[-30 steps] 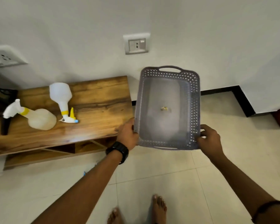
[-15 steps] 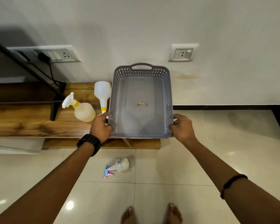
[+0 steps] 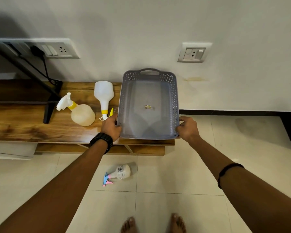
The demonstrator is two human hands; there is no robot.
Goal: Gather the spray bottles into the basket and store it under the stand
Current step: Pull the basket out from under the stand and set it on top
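Hands gripped the grey perforated plastic basket (image 3: pixel 148 105) — left hand (image 3: pixel 110 126) and right hand (image 3: pixel 187 128) on its near corners — above the wooden bench (image 3: pixel 23 126), beside 2 white spray bottles (image 3: pixel 81 112) (image 3: pixel 103 96); a 3rd (image 3: pixel 119 174) lay on the tiled floor (image 3: pixel 175 174).

Bare arms, blk watch (image 3: pixel 101 140) (left wrist), dark band (image 3: pixel 228 170) right, barefoot

Both arms stretched fwd, left hand (image 3: pixel 110 126) & right hand (image 3: pixel 187 127) curled closed, watch on left wrist
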